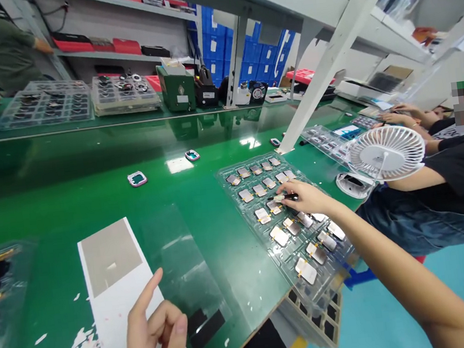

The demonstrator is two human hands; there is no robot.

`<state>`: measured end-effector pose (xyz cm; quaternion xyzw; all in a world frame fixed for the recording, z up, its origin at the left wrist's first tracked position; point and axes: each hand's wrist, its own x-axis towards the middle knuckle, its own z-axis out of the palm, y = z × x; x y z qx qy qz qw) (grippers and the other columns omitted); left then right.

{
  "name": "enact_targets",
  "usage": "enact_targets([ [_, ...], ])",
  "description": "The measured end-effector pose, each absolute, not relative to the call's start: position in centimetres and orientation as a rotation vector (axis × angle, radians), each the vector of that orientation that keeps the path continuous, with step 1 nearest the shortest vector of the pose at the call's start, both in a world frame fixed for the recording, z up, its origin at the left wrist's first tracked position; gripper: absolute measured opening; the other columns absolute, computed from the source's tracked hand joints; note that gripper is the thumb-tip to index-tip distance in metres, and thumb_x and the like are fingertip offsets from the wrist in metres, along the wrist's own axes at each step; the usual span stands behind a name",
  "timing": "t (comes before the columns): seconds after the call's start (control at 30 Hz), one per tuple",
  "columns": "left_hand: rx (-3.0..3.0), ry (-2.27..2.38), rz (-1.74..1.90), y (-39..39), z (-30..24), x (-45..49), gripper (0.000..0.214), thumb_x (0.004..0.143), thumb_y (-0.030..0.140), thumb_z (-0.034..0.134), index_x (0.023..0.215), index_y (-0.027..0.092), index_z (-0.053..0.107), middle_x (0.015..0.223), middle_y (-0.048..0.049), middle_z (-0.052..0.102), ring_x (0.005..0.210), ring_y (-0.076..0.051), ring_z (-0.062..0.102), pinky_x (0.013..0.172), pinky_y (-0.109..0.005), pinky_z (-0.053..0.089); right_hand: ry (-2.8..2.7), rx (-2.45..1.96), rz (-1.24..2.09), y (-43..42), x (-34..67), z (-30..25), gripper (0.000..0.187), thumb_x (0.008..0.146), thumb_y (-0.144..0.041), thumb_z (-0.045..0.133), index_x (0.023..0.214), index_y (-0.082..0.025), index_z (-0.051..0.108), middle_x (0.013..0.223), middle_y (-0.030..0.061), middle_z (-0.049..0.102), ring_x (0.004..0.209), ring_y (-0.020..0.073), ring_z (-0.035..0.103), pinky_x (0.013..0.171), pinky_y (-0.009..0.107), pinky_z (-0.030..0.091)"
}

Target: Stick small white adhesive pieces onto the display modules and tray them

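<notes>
My right hand (305,198) is over a clear plastic tray (244,161) and pinches a slim black pen-like tool (280,197) with a white band. The tool's tip is among rows of small silver rectangular parts with yellow tabs (279,235), which sit in the tray's pockets. At the bottom left, my left hand (153,334) holds nothing, with its index finger stretched out. It rests on or just above a white sheet with a grey rectangle (116,299). Beside that sheet lies a clear plastic film (179,264) with black strips.
A green workbench (92,201) carries pink-framed small parts (137,178) and white scraps. A white desk fan (384,154) stands to the right, beside a person in a black shirt and denim apron (429,213). Trays of parts (43,103) stand beyond a raised shelf rail.
</notes>
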<state>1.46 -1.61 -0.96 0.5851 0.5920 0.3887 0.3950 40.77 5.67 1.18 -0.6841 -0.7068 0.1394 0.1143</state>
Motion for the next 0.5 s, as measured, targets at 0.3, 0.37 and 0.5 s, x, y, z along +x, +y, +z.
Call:
enact_targets([
  [0.3, 1.480, 1.510, 1.022, -1.3, -1.0, 1.7, 0.074, 0.090, 0.066, 0.047, 0.150, 0.023, 0.036, 0.061, 0.0051, 0.048, 0.051, -0.015, 0.049, 0.051, -0.024, 0.042, -2.045, -1.932, 0.729, 7.2, 42.6, 4.2, 0.029, 0.068, -0.040, 0.075, 0.086, -0.018, 0.068, 0.083, 0.0058, 0.069, 0.080, 0.0234, 0.064, 0.073, 0.034, 0.049],
  [0.37, 1.476, 1.487, 1.018, -1.4, -0.6, 1.7, 0.069, 0.092, 0.060, 0.048, 0.150, 0.025, 0.035, 0.062, 0.0055, 0.048, 0.050, -0.014, 0.046, 0.050, -0.024, 0.040, -1.975, -1.911, 0.730, 6.4, 41.8, 5.2, 0.032, 0.070, -0.043, 0.075, 0.090, -0.018, 0.069, 0.086, 0.0062, 0.070, 0.080, 0.0232, 0.064, 0.072, 0.034, 0.049],
  [0.5, 1.465, 1.338, 1.048, -1.7, -0.3, 1.2, 0.047, 0.094, 0.040, 0.053, 0.139, 0.027, 0.046, 0.070, 0.0056, 0.055, 0.053, -0.012, 0.046, 0.060, -0.024, 0.045, -1.781, -1.830, 0.665, 3.1, 36.0, 5.8, 0.030, 0.088, -0.050, 0.059, 0.088, -0.020, 0.063, 0.077, 0.0040, 0.067, 0.063, 0.0170, 0.058, 0.056, 0.029, 0.042],
])
